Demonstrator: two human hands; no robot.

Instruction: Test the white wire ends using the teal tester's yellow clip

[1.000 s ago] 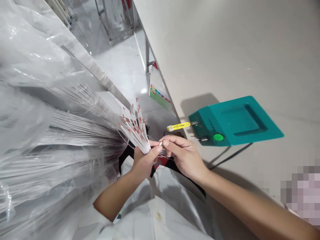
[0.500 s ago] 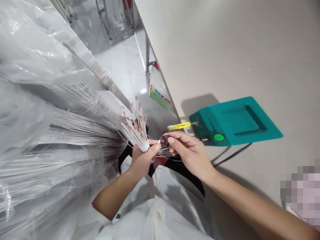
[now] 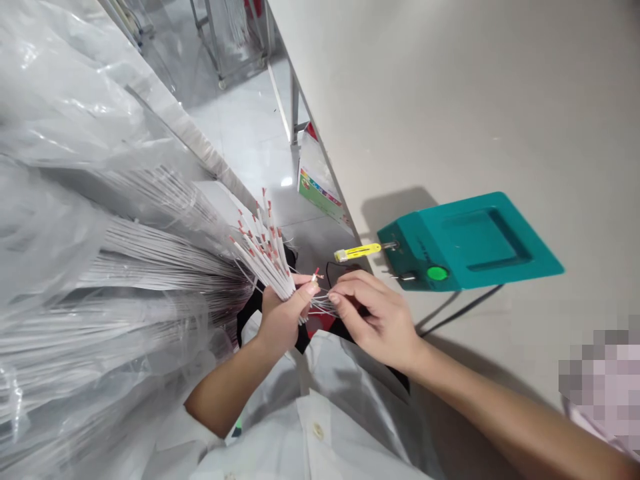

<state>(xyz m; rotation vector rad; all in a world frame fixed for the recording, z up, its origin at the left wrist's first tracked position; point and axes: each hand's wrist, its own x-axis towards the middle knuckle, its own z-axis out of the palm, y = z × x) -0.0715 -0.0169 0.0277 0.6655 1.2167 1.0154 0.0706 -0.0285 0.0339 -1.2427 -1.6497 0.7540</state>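
My left hand [image 3: 283,316] is closed around a fanned bundle of thin white leads with red tips [image 3: 263,250]. One red-tipped piece [image 3: 315,273] sticks up beside my left thumb. My right hand [image 3: 374,313] pinches fine bare wire ends [image 3: 320,306] that stick out of the bundle just right of my left hand. Both hands hover over my lap, at the near edge of the table. A teal box with a green button [image 3: 467,242] sits on the table just beyond my right hand, with a yellow part [image 3: 357,252] plugged into its side.
Clear plastic bags full of long white leads [image 3: 100,220] fill the left side. A pale table [image 3: 450,100] spans the right. A black cable [image 3: 460,310] runs from the teal box. A coloured carton [image 3: 320,180] stands on the floor below the table edge.
My right hand drew back from the teal box toward the bundle and now pinches the wire ends lower down. The fanned bundle shifted slightly left.
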